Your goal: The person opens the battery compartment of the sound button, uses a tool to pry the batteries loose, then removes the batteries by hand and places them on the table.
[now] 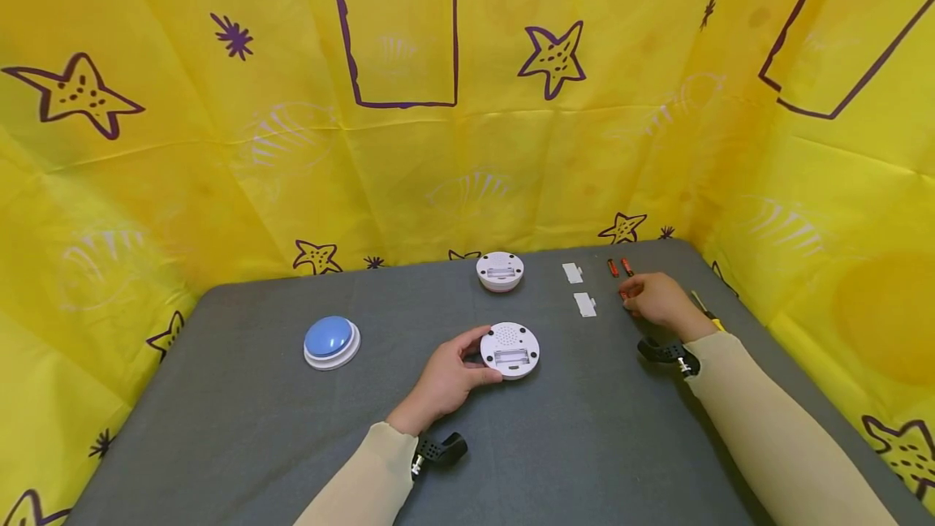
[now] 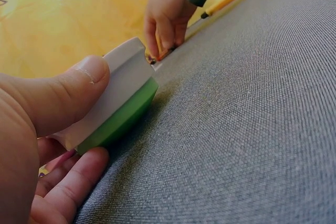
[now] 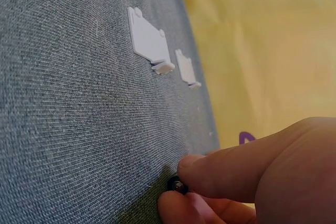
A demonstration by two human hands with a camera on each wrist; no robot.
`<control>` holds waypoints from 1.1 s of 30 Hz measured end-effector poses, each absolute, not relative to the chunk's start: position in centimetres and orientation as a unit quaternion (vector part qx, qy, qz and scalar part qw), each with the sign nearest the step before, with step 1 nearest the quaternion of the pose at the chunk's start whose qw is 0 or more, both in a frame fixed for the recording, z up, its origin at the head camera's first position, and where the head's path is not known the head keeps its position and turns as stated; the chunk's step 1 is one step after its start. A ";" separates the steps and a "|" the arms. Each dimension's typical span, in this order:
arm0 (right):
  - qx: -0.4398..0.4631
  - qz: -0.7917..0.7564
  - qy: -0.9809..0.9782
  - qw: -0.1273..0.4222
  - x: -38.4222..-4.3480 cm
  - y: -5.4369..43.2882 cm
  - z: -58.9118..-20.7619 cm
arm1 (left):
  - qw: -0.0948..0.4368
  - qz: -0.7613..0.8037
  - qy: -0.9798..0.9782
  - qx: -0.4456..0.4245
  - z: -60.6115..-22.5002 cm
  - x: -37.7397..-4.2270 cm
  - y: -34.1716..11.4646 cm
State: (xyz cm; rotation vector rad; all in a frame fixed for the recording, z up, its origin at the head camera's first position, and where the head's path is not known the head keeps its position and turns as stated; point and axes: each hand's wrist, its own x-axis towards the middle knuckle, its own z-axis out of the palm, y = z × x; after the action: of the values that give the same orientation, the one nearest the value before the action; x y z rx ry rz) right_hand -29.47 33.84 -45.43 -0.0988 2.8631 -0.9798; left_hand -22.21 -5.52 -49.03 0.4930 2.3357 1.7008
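My left hand [image 1: 447, 380] grips the near edge of a round push-button device [image 1: 511, 341], which lies upside down with its battery compartment facing up. In the left wrist view its side shows a white base [image 2: 118, 80] over a green dome [image 2: 123, 116], between thumb and fingers. At the right of the table, my right hand [image 1: 657, 300] pinches a small red battery [image 1: 624, 295] between thumb and fingers. Only the battery's dark end [image 3: 177, 185] shows in the right wrist view. Two white battery covers [image 1: 585, 304] lie to the left of that hand.
Two more red batteries [image 1: 613, 268] lie beyond the right hand, and a yellow-handled screwdriver [image 1: 710, 316] lies beside its wrist. Another upturned white device [image 1: 500, 270] sits at the back; a blue-domed button [image 1: 329, 338] stands upright at left. Yellow patterned cloth [image 1: 482, 136] encloses the grey table [image 1: 241, 412].
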 end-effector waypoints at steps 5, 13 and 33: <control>-0.019 -0.306 0.951 0.023 -28.9 33.7 -45.3 | 0.104 0.574 0.794 0.167 -49.1 -22.2 -5.5; 0.040 -0.647 0.761 0.005 -25.6 29.5 -44.1 | 0.102 0.577 0.792 0.169 -49.1 -22.1 -5.5; -0.121 -0.607 0.777 0.117 -20.6 18.9 -47.2 | 0.111 0.587 0.783 0.174 -48.8 -22.0 -5.4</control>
State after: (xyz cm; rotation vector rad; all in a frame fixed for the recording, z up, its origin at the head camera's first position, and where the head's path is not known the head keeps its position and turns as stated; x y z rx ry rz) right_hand -20.61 18.95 -47.24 -0.3529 2.2744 -1.7767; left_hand -22.03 -5.45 -48.81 0.5101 2.2992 1.7232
